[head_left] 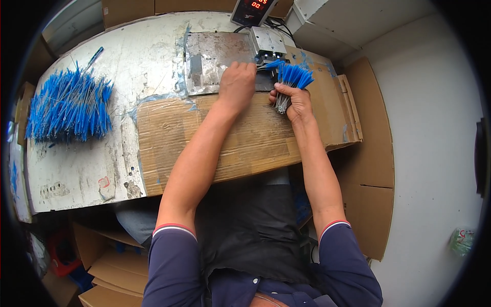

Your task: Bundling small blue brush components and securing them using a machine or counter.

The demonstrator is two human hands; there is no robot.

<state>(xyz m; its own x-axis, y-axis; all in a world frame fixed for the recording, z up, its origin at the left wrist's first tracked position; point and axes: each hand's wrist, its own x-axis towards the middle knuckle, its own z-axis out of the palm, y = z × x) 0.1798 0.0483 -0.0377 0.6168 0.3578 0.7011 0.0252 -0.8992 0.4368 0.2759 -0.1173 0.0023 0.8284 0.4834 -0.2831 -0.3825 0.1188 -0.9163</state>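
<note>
My right hand (pixel 296 101) is closed around a bundle of thin blue-bristled wire brushes (pixel 294 77). Their blue ends fan out above the fist, and bare wire stems stick out below it. My left hand (pixel 238 84) is curled shut over the right part of a worn metal plate (pixel 212 56). From its fingertips, thin stems of a few more blue brushes (pixel 274 65) reach toward a small metal machine block (pixel 268 42). The back of the left hand hides most of its grip. Part of the machine's dark front lies behind the right-hand bundle.
A large pile of blue wire brushes (pixel 71 105) lies on the white table (pixel 117 158) at the left, a pen (pixel 95 56) beside it. Cardboard (pixel 215 148) covers the near table edge. Behind the machine stands a box with a red digital display (pixel 253 11); a cardboard sheet (pixel 371 169) stands at right.
</note>
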